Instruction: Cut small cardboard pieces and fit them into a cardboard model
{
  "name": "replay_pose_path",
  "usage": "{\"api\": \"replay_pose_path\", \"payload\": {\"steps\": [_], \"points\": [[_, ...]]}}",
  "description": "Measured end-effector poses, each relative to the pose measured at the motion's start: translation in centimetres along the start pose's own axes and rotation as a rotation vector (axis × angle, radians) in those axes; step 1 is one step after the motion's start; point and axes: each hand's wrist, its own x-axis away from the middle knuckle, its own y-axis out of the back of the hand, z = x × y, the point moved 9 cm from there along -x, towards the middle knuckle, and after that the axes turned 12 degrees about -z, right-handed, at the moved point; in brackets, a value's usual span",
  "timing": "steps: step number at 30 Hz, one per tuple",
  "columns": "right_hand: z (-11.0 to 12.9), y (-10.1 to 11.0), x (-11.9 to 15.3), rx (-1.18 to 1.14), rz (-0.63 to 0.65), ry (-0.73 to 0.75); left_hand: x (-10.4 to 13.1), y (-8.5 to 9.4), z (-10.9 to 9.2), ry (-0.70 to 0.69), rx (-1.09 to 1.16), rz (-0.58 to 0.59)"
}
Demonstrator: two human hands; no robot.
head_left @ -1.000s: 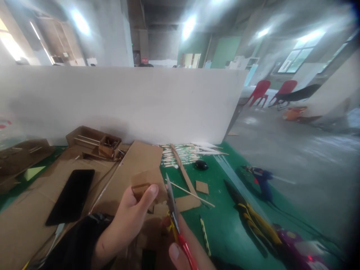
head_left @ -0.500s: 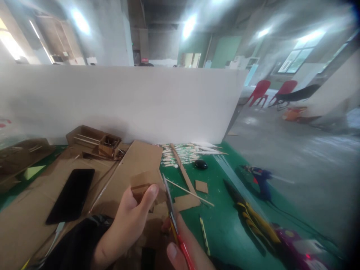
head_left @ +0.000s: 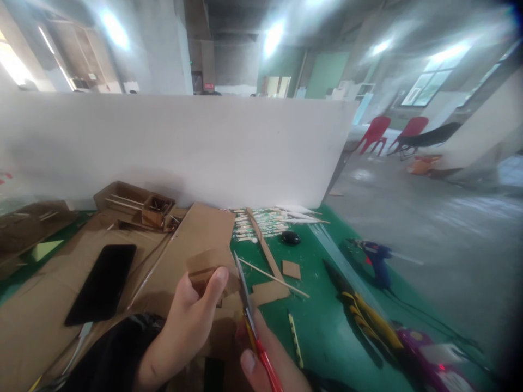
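My left hand (head_left: 196,310) pinches a small folded piece of brown cardboard (head_left: 201,264) between thumb and fingers, over the cardboard sheets. Just to its right, my right hand (head_left: 265,348) is wrapped round the red and yellow handles of a pair of scissors (head_left: 245,288). The scissor blades point up and away, close beside the cardboard piece; whether they touch it I cannot tell. A thin wooden stick (head_left: 273,277), a small cardboard square (head_left: 291,269) and a striped pencil (head_left: 296,338) lie on the green mat to the right.
A black phone (head_left: 102,284) lies on cardboard at left, with open cardboard boxes (head_left: 122,197) behind. Beyond the mat (head_left: 322,326) stands a white panel (head_left: 183,147). Pliers (head_left: 368,321), a blue glue gun (head_left: 376,261) and a black mouse-like object (head_left: 290,237) are at right.
The whole view has shifted very slightly. My two hands, the cardboard piece and the scissors keep nearly the same positions.
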Motion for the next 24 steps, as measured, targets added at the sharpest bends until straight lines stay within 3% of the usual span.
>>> {"api": "replay_pose_path", "payload": {"steps": [9, 14, 19, 24], "points": [[-0.5, 0.3, 0.7, 0.168, -0.105, 0.051, -0.1, 0.1, 0.3, -0.013, -0.017, -0.014], [-0.2, 0.3, 0.7, 0.256, -0.154, 0.156, 0.0, 0.0, 0.5, 0.011, 0.01, -0.01], [-1.5, 0.0, 0.9, 0.285, -0.111, 0.099, -0.1, -0.1, 0.2, -0.013, -0.006, -0.013], [-1.2, 0.6, 0.9, 0.368, -0.186, 0.116, 0.0, -0.2, 0.1, -0.01, -0.03, 0.002]]}}
